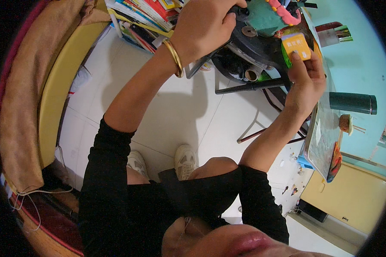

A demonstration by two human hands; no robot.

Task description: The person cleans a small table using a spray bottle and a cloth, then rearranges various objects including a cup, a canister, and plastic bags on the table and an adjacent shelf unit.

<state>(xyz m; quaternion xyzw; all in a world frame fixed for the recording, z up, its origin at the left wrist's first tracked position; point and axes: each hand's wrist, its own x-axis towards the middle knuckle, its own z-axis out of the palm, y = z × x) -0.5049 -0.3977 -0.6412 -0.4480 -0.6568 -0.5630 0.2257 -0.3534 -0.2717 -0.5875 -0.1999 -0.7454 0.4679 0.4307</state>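
Observation:
My right hand grips a small yellow packet that bears white writing, the thumb lying on its front. A bright green item shows just behind the packet. At the top edge my left hand, below a gold bangle, reaches over a black stool-like seat. Its thumb and a finger are beside a small dark object; whether they hold it I cannot tell. Between the hands sit a teal object with pink trim and a round brownish disc.
Under the seat are a cardboard tube and dark bags. Books fill a rack at upper left. A dark green cylindrical bottle stands on the glass-topped table at right. A brown blanket covers a yellow-edged bed or sofa at left.

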